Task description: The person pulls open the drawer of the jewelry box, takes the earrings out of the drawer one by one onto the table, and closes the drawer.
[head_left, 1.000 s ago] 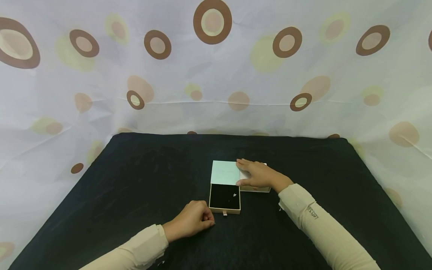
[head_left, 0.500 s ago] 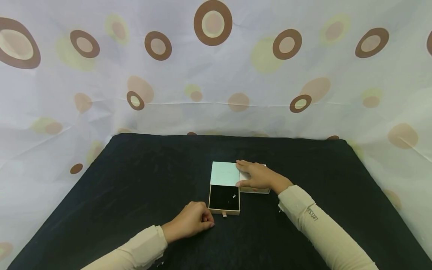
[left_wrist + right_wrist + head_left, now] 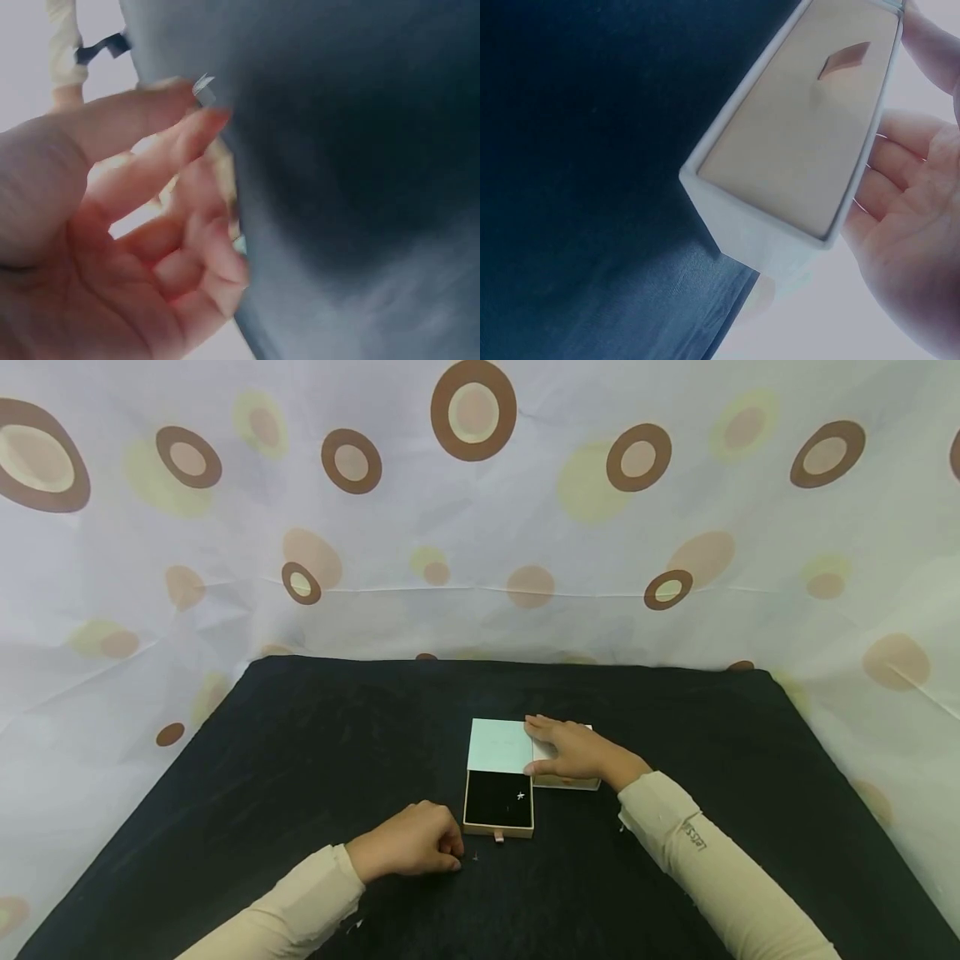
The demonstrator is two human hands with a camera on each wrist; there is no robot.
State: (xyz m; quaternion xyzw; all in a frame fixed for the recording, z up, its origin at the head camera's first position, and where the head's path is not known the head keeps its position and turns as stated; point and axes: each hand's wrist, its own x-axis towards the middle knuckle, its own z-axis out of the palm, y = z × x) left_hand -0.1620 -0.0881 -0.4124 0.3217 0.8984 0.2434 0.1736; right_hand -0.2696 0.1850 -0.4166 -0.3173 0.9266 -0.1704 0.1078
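A jewelry box with a pale teal sleeve (image 3: 500, 745) lies on the black cloth. Its black-lined drawer (image 3: 495, 814) is pulled toward me and holds a small silver star-shaped piece (image 3: 521, 796). Beside the drawer's front left corner, my left hand (image 3: 411, 841) has loosely curled fingers, with thumb and index close together. Just past its fingertips is a tiny shiny piece (image 3: 475, 857), seen as a silvery bit (image 3: 204, 88) by the thumb tip in the left wrist view. My right hand (image 3: 573, 749) rests on a second, closed box (image 3: 566, 782), fingertips reaching the teal sleeve.
Black cloth (image 3: 337, 718) covers the table around the boxes. A patterned curtain (image 3: 480, 527) hangs behind the far edge. The closed box's drawer front (image 3: 795, 120) has a ribbon tab (image 3: 845, 58).
My left hand has drawn slightly back to the left, and the tiny piece now shows on the cloth beyond its fingertips. My right hand and the boxes have stayed in place.
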